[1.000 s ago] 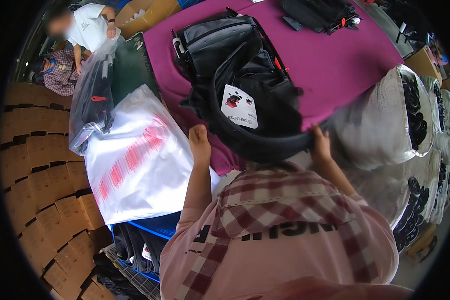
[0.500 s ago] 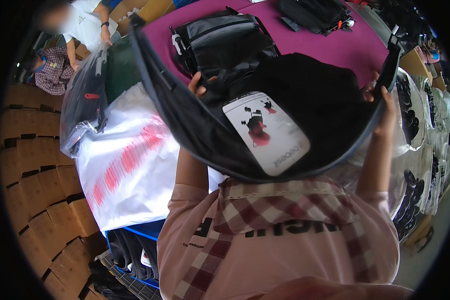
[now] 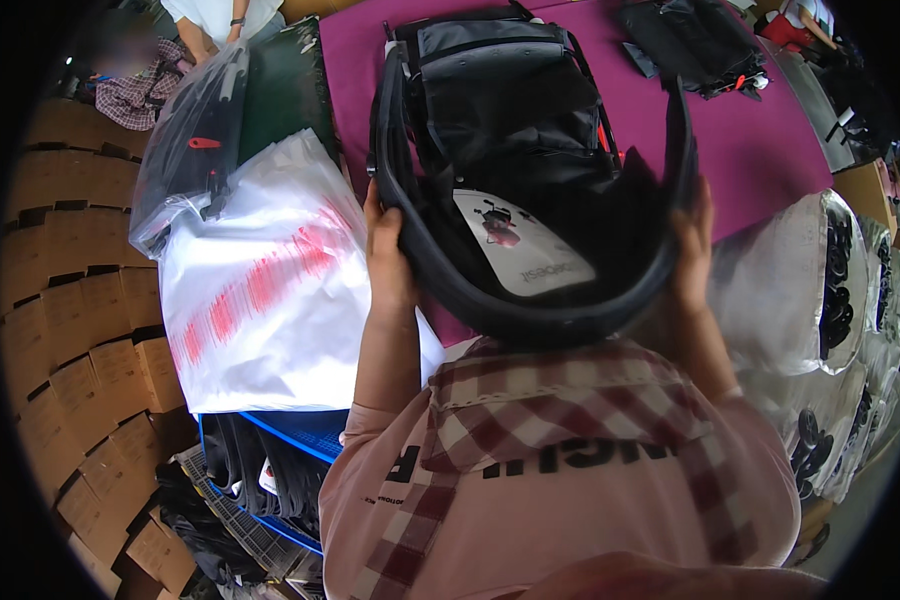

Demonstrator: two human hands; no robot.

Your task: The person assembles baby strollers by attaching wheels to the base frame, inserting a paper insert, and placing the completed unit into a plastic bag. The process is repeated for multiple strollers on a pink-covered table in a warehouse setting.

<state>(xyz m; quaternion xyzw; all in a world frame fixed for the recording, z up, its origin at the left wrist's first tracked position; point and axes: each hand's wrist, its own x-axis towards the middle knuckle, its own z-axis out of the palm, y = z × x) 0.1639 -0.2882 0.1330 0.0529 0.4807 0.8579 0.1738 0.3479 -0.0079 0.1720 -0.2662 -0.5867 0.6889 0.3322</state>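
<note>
In front of my chest is a black stroller canopy (image 3: 545,325), its thick curved rim bowed toward me. My left hand (image 3: 388,245) is wrapped round the rim's left side, thumb on top. On the opposite side my right hand (image 3: 692,240) grips the rim, its fingers partly hidden behind it. A white printed card (image 3: 530,255) with stroller pictures lies inside the canopy. Just beyond, a folded black stroller (image 3: 500,95) rests on the purple table cover (image 3: 750,170); the canopy overlaps its near end, and I cannot tell whether they are joined.
White plastic sheeting (image 3: 260,290) with red marks and a bagged dark stroller (image 3: 195,150) are on the left. Stacked cartons (image 3: 80,300) line that side. Bagged goods with black wheels (image 3: 835,280) stand at right. Another black folded item (image 3: 685,45) lies farther back. People stand beyond.
The canopy's wide-spread rim has narrowed as my hands came closer together. My left hand has shifted onto the rim's outer side. The folded stroller appears farther right in view.
</note>
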